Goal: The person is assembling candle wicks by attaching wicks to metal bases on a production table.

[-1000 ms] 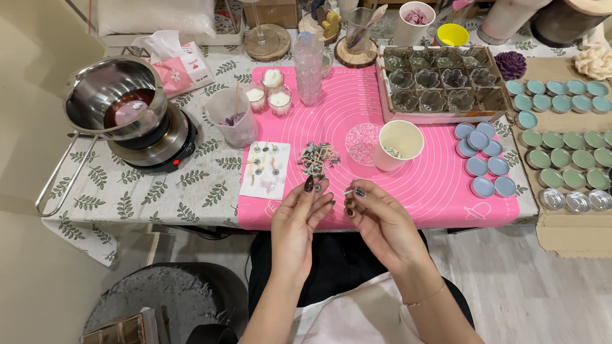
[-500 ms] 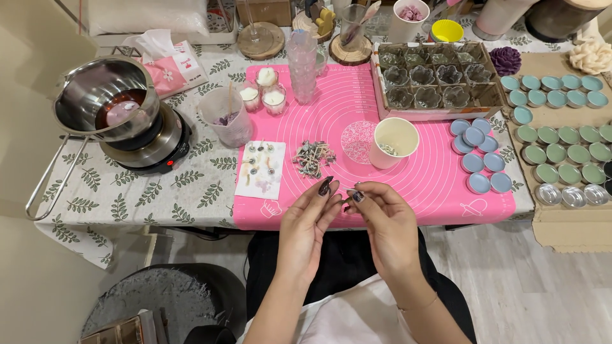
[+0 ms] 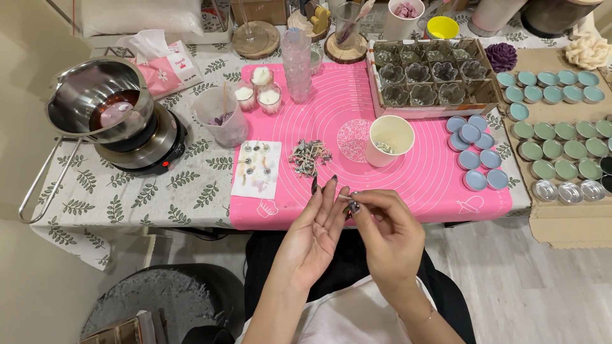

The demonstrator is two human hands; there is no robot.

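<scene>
Both hands meet just in front of the pink silicone mat [image 3: 408,178]: the right hand [image 3: 386,232] has its fingertips pinched on a thin white wick [image 3: 345,197], the left hand [image 3: 319,226] open-fingered beside it. Wick prep, seemingly; next needs a steady grip. The cream paper cup [image 3: 389,140] holds small bits.

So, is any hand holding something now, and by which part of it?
The right hand pinches a small thin white stick, probably a candle wick, by one end between its fingertips. The left hand is open, its fingers beside the wick; whether it touches cannot be told.
</scene>
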